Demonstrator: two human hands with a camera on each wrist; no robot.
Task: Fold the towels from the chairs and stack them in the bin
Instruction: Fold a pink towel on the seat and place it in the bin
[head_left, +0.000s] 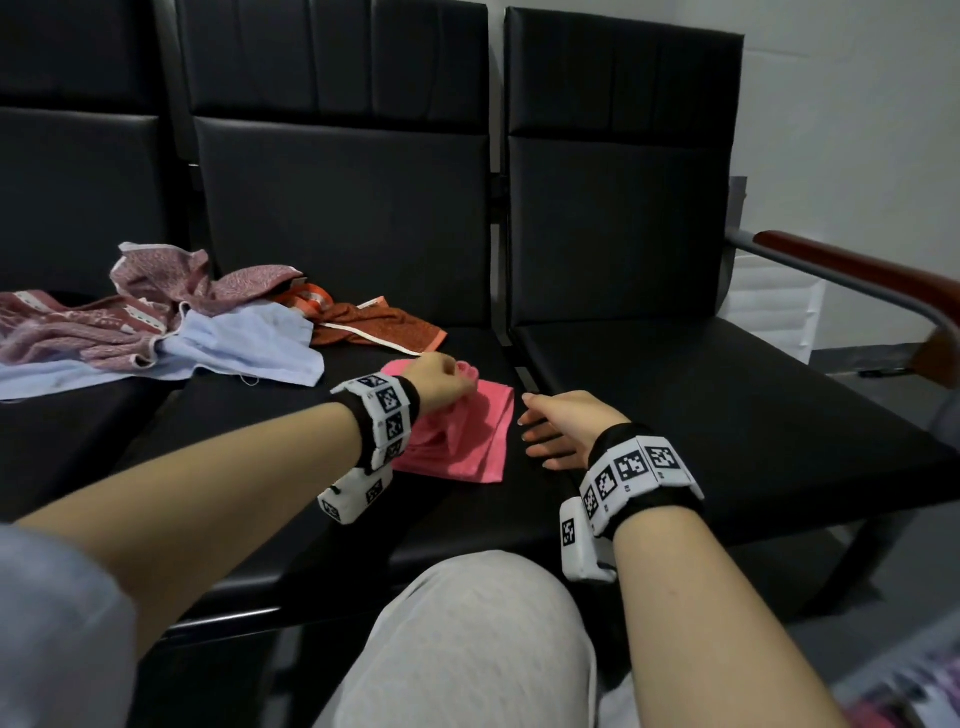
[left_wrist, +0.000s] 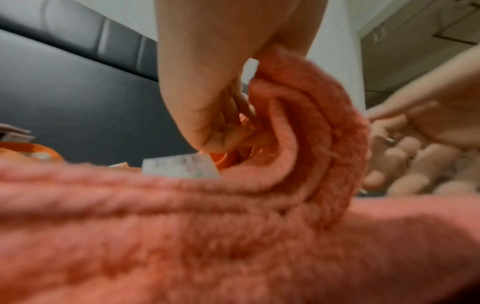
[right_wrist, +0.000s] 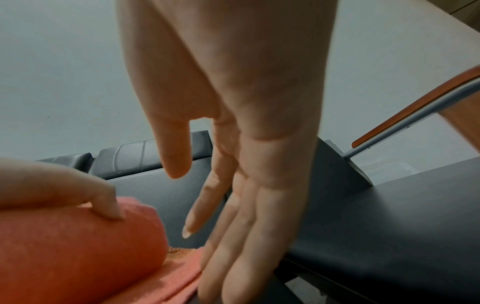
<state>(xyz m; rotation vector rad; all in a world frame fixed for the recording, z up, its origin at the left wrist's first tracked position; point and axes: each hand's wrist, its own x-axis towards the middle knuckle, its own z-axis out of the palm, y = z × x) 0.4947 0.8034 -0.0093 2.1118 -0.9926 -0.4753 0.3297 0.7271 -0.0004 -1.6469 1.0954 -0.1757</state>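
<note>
A pink towel (head_left: 467, 441) lies part-folded on the middle black seat (head_left: 291, 426). My left hand (head_left: 441, 376) grips its far edge and lifts a rolled fold of the pink towel (left_wrist: 311, 123), fingers curled round the cloth. In the right wrist view the left hand's fingers (right_wrist: 109, 203) press into the pink towel (right_wrist: 78, 236). My right hand (head_left: 556, 431) hovers just right of the towel with straight fingers (right_wrist: 233, 236), holding nothing. A heap of unfolded towels sits to the left: light blue (head_left: 244, 343), maroon patterned (head_left: 171, 291) and orange-brown (head_left: 379, 327).
The right black seat (head_left: 701, 395) is bare, with a wooden armrest (head_left: 872, 280) on a grey metal frame at its far side. A white ribbed bin (head_left: 769, 312) stands behind that seat. My knee in grey trousers (head_left: 457, 639) is against the seat front.
</note>
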